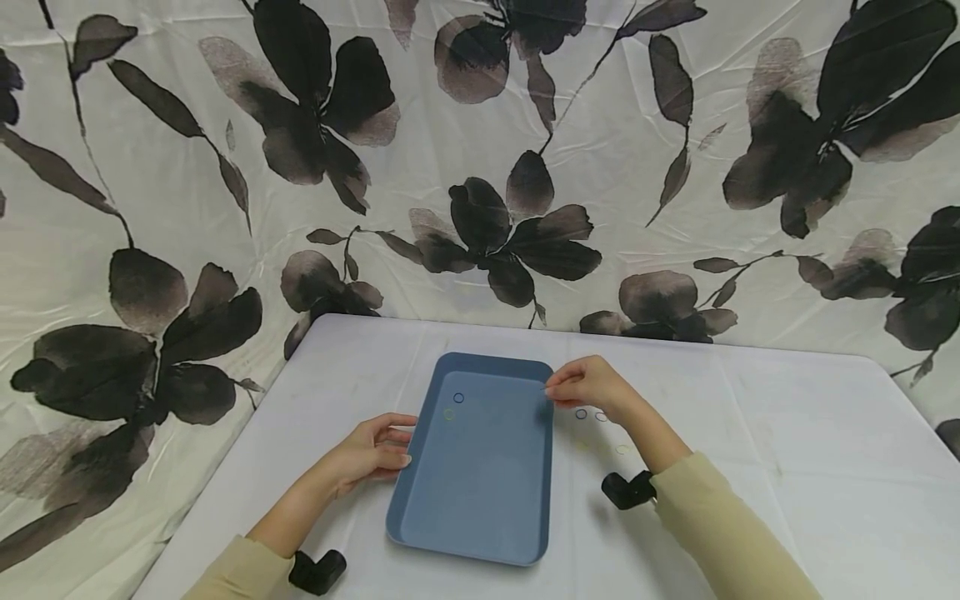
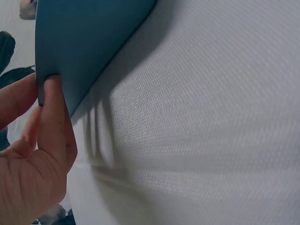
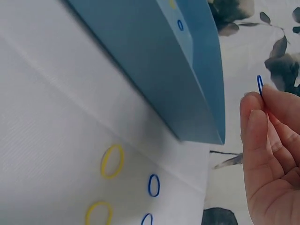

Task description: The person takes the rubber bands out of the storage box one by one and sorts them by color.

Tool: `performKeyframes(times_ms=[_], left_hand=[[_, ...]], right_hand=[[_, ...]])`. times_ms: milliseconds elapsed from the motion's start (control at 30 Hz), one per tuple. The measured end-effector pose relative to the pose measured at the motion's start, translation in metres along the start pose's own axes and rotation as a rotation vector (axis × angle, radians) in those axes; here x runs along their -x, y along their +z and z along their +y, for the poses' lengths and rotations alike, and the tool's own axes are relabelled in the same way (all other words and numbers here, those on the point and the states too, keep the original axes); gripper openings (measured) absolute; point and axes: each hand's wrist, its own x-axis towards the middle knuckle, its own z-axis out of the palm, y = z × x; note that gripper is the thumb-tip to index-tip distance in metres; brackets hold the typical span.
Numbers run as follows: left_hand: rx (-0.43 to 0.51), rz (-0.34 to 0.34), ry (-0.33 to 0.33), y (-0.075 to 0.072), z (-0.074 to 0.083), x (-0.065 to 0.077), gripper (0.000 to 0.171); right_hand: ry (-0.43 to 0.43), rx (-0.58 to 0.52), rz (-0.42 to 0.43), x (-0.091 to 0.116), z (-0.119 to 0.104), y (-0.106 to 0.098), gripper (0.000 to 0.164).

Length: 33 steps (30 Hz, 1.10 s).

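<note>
A blue rectangular tray (image 1: pixel 476 467) lies lengthwise on the white table. My left hand (image 1: pixel 371 450) grips its left rim, with thumb and fingers at the edge of the tray wall (image 2: pixel 84 47) in the left wrist view. Near the far right corner, my right hand (image 1: pixel 592 387) pinches a small blue rubber band (image 3: pixel 259 83) between thumb and fingertips, close to the rim. Inside the tray, toward its far end, lie a blue rubber band (image 1: pixel 458 398) and a yellow rubber band (image 1: pixel 449 414).
Right of the tray, blue rubber bands (image 3: pixel 153 185) and yellow rubber bands (image 3: pixel 112 161) lie loose on the table (image 1: pixel 750 467), partly below my right forearm. A floral cloth (image 1: pixel 420 150) hangs behind the table's far edge. Each wrist carries a black camera (image 1: pixel 628 490).
</note>
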Motion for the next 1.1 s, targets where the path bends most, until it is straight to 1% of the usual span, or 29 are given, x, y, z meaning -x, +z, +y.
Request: performKeyframes(times_ms=[200, 433, 633, 900, 1100], left_hand=[[0.006, -0.001, -0.001, 0.000, 0.000, -0.001, 0.061], [0.007, 0.000, -0.001, 0.000, -0.001, 0.000, 0.061], [0.005, 0.001, 0.003, 0.000, -0.001, 0.000, 0.061], [0.004, 0.006, 0.008, -0.001, 0.003, -0.002, 0.061], [0.001, -0.005, 0.006, 0.000, 0.000, 0.001, 0.060]], right_hand=[[0.008, 0.004, -0.001, 0.004, 0.006, -0.005, 0.019], [0.036, 0.020, 0.014, 0.009, 0.009, -0.012, 0.019], [0.028, 0.026, 0.020, 0.013, 0.015, -0.020, 0.019], [0.022, 0.042, 0.024, 0.016, 0.016, -0.031, 0.020], [0.032, 0.047, 0.037, 0.020, 0.024, -0.034, 0.021]])
